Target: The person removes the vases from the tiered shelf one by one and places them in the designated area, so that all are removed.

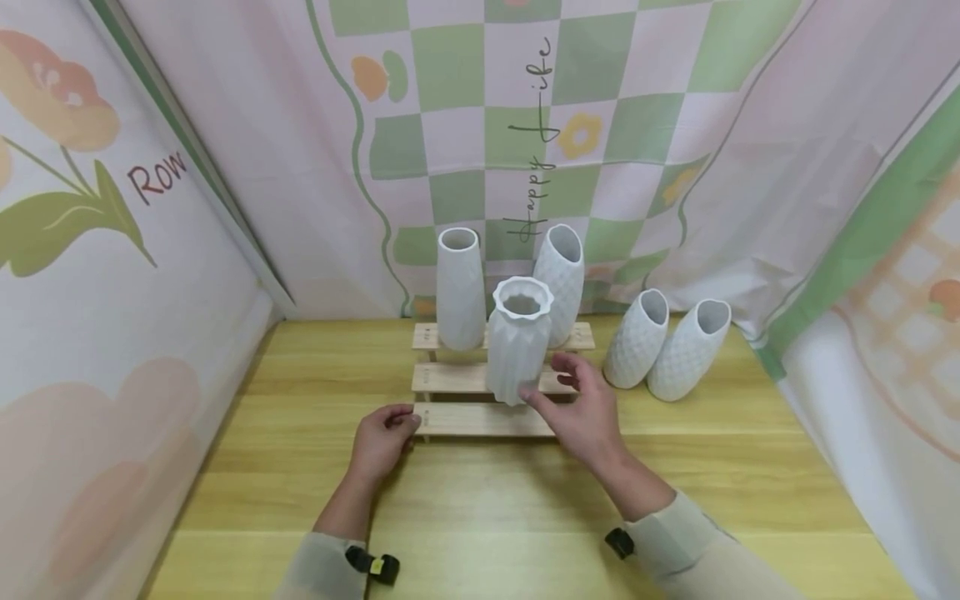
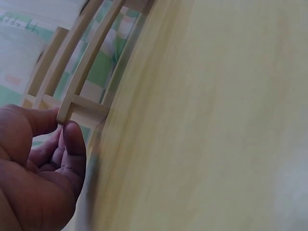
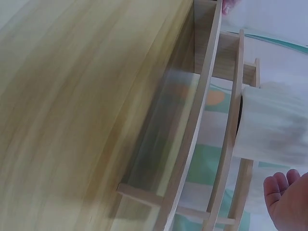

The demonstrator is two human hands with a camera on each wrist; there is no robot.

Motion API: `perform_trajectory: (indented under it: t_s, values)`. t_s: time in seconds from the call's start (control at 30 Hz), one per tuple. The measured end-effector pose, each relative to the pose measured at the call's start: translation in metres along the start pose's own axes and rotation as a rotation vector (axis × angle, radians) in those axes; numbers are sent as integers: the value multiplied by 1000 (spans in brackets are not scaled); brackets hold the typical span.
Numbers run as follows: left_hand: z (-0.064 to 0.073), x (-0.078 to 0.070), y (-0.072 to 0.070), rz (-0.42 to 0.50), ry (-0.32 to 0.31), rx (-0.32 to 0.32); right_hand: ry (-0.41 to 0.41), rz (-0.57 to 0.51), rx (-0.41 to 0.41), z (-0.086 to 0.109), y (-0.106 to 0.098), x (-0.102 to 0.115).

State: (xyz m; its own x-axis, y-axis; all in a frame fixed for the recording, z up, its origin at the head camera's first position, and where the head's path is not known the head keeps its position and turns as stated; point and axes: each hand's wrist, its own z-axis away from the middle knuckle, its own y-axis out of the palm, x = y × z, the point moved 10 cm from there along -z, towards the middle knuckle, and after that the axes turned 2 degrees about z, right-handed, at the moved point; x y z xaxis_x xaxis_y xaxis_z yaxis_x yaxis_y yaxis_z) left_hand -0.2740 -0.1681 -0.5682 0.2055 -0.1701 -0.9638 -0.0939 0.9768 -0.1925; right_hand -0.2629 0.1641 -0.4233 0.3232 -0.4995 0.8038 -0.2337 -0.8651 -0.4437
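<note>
One fluted vase is perched mid-frame on the wooden rack, placement seemingly nearly completed, the rack's lower-left corner pinched by the left grip, nothing clasped by the relaxed right grip beside the vase, gentle withdrawal likely required.

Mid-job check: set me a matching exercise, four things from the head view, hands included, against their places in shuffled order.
1. left hand
2. right hand
3. leftmost vase
4. rightmost vase

A. on the tabletop
B. pinching the left end of the wooden front shelf
C. on the back shelf
D. close to the base of the scalloped-rim vase

Pairs: 1-B, 2-D, 3-C, 4-A
</note>
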Motion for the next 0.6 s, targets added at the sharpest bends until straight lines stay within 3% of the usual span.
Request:
perform_trajectory:
  t_s: [0.2,0.6]
  values:
    - [0,1,0,8,-3,-3,-36,2,10,-3,7,3]
    - [-2,4,0,15,-14,-9,21,11,65,-10,26,-4]
